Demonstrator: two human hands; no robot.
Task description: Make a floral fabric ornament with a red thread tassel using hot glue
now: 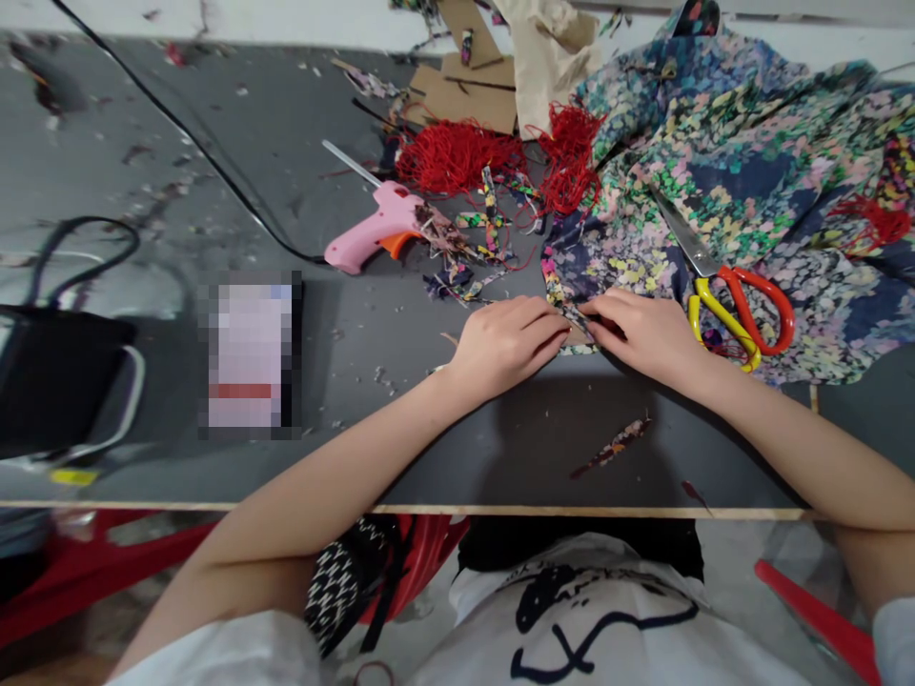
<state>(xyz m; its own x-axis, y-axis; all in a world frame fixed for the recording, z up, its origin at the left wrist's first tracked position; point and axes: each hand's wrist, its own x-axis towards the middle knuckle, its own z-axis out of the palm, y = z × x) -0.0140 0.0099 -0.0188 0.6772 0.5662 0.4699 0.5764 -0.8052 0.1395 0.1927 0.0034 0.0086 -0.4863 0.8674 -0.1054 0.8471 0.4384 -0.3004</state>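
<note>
At the middle of the table my left hand [509,343] and my right hand [649,341] almost meet, fingers bent and closed. Between their fingertips is a narrow floral fabric strip [570,314], with a small brown piece like cardboard [578,335] under it. Both hands pinch or press the strip; the fingers partly hide it. Just beyond my right hand lie scissors [707,267] with red and yellow handles, on a large floral cloth [743,181]. A pink glue gun [382,224] rests beyond my left hand, a clear glue stick poking from its back.
Red thread heaps [461,157], cardboard pieces [482,95] and beige cloth [550,67] lie farther back. A phone [247,357] with a blurred screen and a black bag-like object [61,376] are at left. A black cord [193,138] crosses the table. Scraps lie about.
</note>
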